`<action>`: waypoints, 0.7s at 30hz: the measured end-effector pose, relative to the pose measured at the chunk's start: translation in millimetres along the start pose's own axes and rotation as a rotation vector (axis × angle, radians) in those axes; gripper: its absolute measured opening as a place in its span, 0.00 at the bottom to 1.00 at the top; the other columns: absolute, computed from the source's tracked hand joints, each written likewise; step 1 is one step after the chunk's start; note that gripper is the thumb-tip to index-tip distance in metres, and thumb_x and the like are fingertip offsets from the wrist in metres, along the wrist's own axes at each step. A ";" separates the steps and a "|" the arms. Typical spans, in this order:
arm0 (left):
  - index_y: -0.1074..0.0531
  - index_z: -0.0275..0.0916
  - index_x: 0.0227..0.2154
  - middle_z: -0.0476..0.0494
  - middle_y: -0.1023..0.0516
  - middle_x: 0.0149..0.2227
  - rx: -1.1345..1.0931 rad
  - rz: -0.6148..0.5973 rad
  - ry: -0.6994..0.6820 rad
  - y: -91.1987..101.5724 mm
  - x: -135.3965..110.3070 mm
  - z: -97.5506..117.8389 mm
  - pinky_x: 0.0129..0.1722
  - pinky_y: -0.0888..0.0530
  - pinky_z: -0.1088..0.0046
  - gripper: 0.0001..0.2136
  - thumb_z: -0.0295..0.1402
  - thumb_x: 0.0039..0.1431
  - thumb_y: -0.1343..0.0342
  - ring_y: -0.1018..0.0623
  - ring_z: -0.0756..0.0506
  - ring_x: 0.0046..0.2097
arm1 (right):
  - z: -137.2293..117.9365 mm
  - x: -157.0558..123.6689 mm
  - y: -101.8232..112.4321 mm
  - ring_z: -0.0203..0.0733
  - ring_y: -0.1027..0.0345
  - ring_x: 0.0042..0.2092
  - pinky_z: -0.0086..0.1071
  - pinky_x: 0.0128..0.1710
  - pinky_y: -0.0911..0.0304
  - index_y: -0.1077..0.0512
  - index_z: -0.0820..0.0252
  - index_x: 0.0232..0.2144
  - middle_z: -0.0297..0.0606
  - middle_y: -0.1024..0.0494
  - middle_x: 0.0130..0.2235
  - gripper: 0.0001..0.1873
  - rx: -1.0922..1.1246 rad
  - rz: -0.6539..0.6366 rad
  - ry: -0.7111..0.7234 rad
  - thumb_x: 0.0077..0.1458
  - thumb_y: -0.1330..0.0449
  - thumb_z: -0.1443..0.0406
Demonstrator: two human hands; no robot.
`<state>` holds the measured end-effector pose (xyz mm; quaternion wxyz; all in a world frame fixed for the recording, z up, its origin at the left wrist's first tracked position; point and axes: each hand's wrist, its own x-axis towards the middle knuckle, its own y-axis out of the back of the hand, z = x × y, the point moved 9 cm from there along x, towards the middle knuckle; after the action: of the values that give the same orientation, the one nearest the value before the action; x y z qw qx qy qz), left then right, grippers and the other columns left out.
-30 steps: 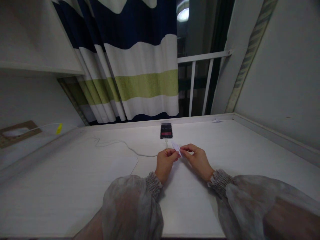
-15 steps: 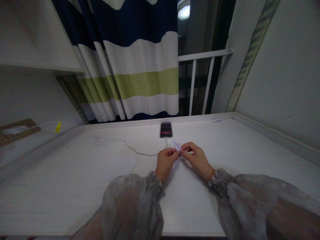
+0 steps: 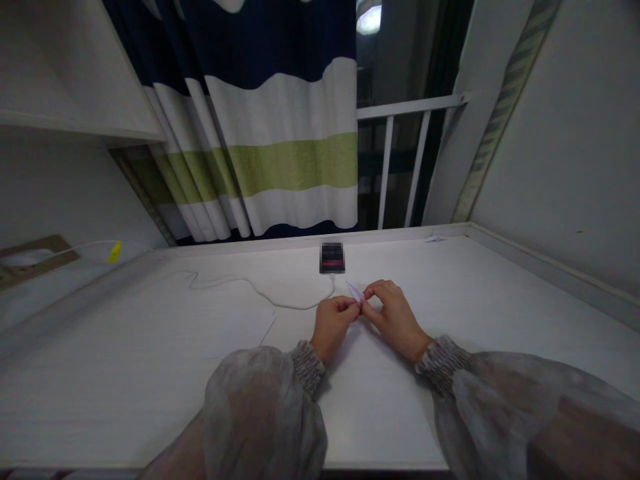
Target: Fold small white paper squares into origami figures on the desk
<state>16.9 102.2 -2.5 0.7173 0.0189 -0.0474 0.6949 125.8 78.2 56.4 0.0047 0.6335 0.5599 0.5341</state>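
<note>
A small piece of folded white paper (image 3: pixel 354 291) with a pointed tip is held between both hands, just above the table. My left hand (image 3: pixel 332 324) is closed, its thumb and fingers pinching the paper's lower end. From the right, my right hand (image 3: pixel 395 320) pinches the same paper near its lower edge, thumb and fingertips almost touching those of the left. The fingers cover the lower part of the paper. Left of my left hand, a flat sheet of white paper (image 3: pixel 241 332) lies on the table, partly behind my sleeve.
Beyond my hands a dark, blurred-out device (image 3: pixel 332 258) lies on the white table (image 3: pixel 380 413), with a white cable (image 3: pixel 260 293) running left. Another small folded paper (image 3: pixel 435 238) rests at the back right. A striped curtain (image 3: pixel 295 160) hangs behind; a brown power-strip-like panel (image 3: pixel 40 259) is at left.
Very little differs: my right hand's fingers have shifted slightly on the folded paper, and the paper's tip has turned a little. The view has tilted slightly.
</note>
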 end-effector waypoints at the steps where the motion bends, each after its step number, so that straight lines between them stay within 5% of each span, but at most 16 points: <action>1: 0.27 0.32 0.18 0.50 0.31 0.17 0.009 -0.006 0.000 -0.4 0.0 -0.1 0.25 0.35 0.78 0.06 0.31 0.39 0.44 0.34 0.54 0.21 | -1.9 -0.1 0.4 0.44 0.39 0.36 0.39 0.38 0.43 0.35 0.61 0.25 0.40 0.30 0.30 0.01 -0.022 -0.001 0.019 0.47 0.45 0.69; 9: 0.27 0.33 0.18 0.49 0.28 0.18 -0.024 0.004 0.001 0.1 -2.4 5.7 0.27 0.33 0.77 0.05 0.30 0.39 0.44 0.32 0.52 0.23 | -16.2 -1.4 4.6 0.43 0.40 0.34 0.37 0.34 0.42 0.32 0.62 0.23 0.40 0.30 0.28 0.05 -0.074 0.020 0.173 0.50 0.45 0.71; 21: 0.27 0.33 0.16 0.48 0.27 0.19 0.013 0.019 -0.041 3.3 -3.4 12.4 0.29 0.32 0.76 0.08 0.31 0.42 0.47 0.31 0.51 0.24 | -13.4 -3.8 7.7 0.43 0.34 0.34 0.38 0.36 0.39 0.29 0.62 0.30 0.41 0.25 0.31 0.04 -0.046 0.022 0.186 0.50 0.42 0.67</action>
<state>13.0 97.8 9.4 0.7096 0.0371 -0.0577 0.7013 122.8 64.7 64.3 -0.0389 0.5870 0.5385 0.6032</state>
